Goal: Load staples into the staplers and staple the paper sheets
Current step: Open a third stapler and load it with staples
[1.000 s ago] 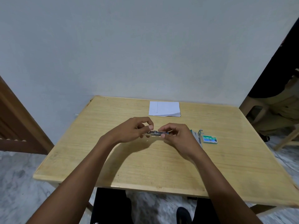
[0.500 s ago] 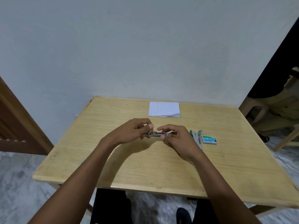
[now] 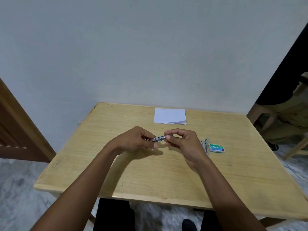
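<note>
A small metal stapler (image 3: 159, 138) hangs just above the middle of the wooden table (image 3: 166, 172), held between both hands. My left hand (image 3: 133, 140) grips its left end with curled fingers. My right hand (image 3: 181, 142) pinches its right end between thumb and forefinger. A stack of white paper sheets (image 3: 169, 116) lies at the back of the table. A green staple box (image 3: 216, 148) lies to the right, and a second stapler (image 3: 205, 145) lies beside it, partly behind my right hand.
The table stands against a plain wall. A brown wooden door (image 3: 15, 127) is at the left. A person sits on a plastic chair (image 3: 283, 114) past the table's right edge. My legs and a shoe (image 3: 189, 225) show under the front edge.
Both hands have shifted slightly on the stapler and tilted it, right end higher. My right fingers have risen to pinch its right end from above. Everything else on the table is unmoved.
</note>
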